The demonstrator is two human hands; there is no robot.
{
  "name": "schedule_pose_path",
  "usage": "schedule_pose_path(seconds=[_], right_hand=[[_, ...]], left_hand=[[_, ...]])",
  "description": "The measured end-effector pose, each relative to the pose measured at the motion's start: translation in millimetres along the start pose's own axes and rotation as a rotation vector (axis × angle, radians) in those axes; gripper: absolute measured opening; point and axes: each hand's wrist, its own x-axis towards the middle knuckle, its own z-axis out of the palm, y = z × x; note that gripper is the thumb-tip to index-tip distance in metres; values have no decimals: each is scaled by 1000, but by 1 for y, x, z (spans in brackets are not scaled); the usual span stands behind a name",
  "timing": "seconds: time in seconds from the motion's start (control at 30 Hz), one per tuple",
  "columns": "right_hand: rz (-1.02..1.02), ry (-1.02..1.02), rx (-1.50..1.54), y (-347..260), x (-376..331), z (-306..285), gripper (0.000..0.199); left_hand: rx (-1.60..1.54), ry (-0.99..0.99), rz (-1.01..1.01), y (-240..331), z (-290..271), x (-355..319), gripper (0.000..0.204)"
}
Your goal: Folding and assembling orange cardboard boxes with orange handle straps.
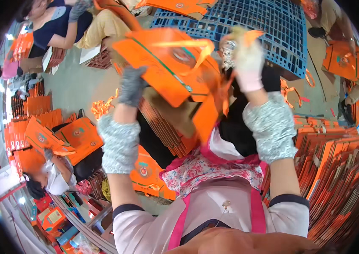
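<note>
The box is between the left hand, closed on its left edge, and the right hand, grip too blurred to tell. Ribbon handling seems underway; next calls for steadying the box.

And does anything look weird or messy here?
A little: the left hand is gloved in grey but the right hand in white, an odd pair. Also, orange ribbon left of the left hand looks messily tangled.
</note>
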Motion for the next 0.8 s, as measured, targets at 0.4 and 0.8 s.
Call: schedule_pose_path(seconds=[0.4,0.8], right_hand=[[365,463,628,-32,67,-88,31],[607,-223,464,14,64,-43,48]], left_hand=[[1769,615,879,157,8,-48,22],[2011,-629,930,30,-61,-10,39]])
